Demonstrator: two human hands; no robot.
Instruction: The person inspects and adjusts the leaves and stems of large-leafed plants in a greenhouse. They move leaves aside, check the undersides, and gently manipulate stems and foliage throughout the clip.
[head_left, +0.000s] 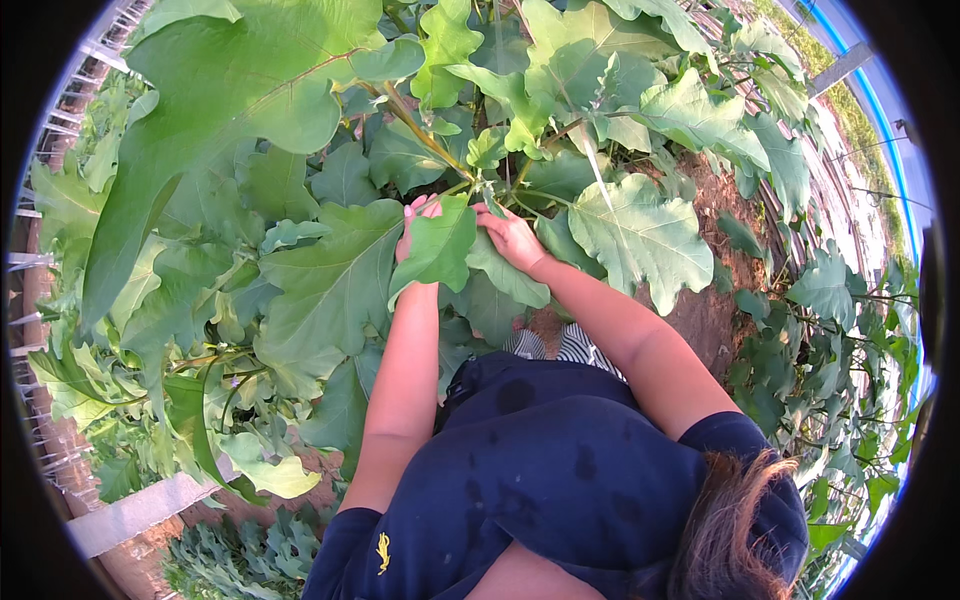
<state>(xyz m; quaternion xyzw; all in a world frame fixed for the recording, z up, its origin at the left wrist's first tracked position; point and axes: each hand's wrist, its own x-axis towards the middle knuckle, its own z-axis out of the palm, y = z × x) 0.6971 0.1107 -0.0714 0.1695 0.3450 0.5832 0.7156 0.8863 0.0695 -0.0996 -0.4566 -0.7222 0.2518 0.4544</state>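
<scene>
Both my hands reach into a leafy plant with broad lobed leaves and purplish stems, which looks like an eggplant. A leaf (439, 238) partly covers my left hand (417, 217); its raised fingertips show beside the stem junction. Close to it on the right, my right hand (511, 234) has bent fingers at the junction, near a small young leaf. Whether either hand grips a stem or leaf cannot be told. A thick branch (427, 139) runs up and left from there. A pale string (600, 176) passes over a large leaf (641, 236) right of my right hand.
A very large leaf (225, 97) hangs at the upper left. Bare soil (705, 315) shows at the right, with more plants (825, 360) beyond it. A pale flat strip (142, 514) crosses the lower left, and a grey bar (841, 69) stands at the upper right.
</scene>
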